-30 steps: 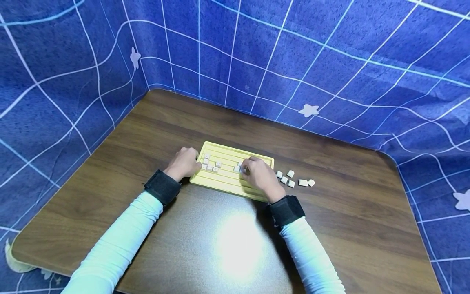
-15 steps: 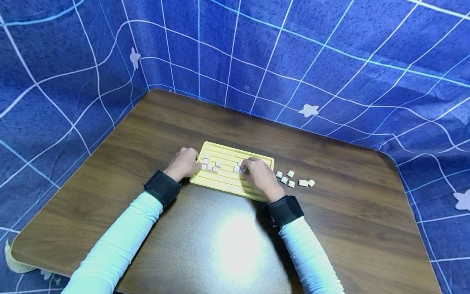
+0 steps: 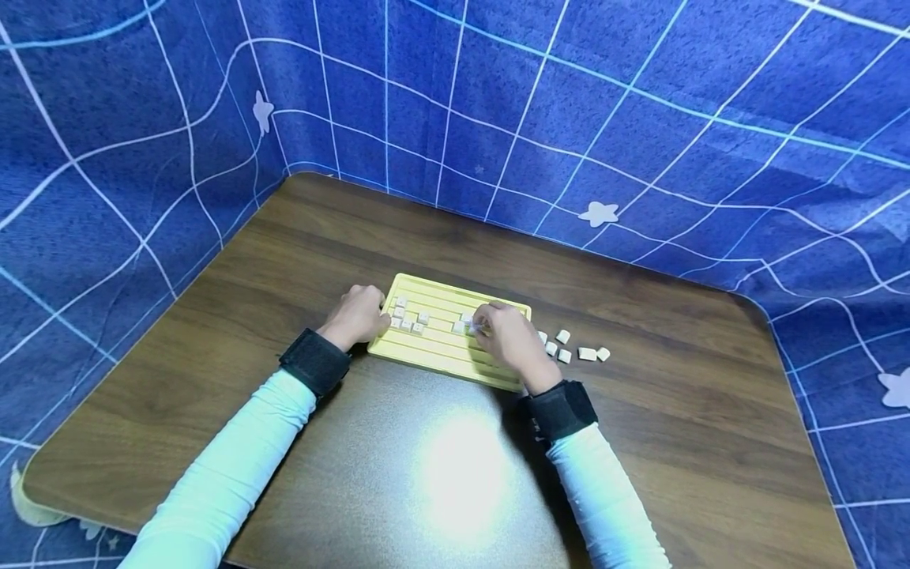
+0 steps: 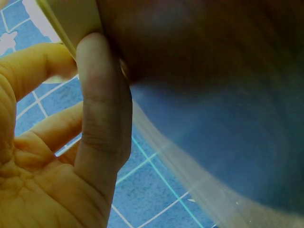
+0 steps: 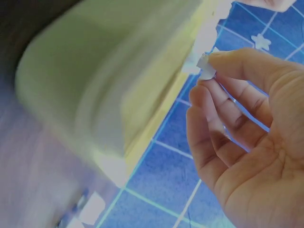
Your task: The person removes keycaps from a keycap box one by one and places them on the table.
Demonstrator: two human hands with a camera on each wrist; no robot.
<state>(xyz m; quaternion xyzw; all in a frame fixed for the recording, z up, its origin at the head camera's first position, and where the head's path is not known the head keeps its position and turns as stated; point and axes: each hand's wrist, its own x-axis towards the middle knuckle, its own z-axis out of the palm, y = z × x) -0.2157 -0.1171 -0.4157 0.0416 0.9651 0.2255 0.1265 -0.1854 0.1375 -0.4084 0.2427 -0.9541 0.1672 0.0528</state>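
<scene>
A yellow ridged tray (image 3: 434, 357) lies on the table, bearing several small white keycaps. My left hand (image 3: 355, 316) grips its left edge; in the left wrist view the thumb and a finger lie on either side of the tray wall (image 4: 78, 19). Over the right half of the tray is my right hand (image 3: 513, 338), pinching a white keycap (image 5: 205, 67) between thumb and fingertips. That keycap is right beside other keycaps (image 3: 459, 325) on the tray. A separate group of keycaps (image 3: 406, 325) sits toward the tray's left end.
Several loose white keycaps (image 3: 564, 356) lie on the brown wooden table (image 3: 682, 395) to the right of the tray, one wider than the others (image 3: 587, 354). A blue gridded curtain (image 3: 498, 103) stands behind and to the left of the table.
My right hand has shifted slightly right, uncovering more of the keycaps by its fingertips and covering part of the nearest loose one. My left hand and the tray stay where they were.
</scene>
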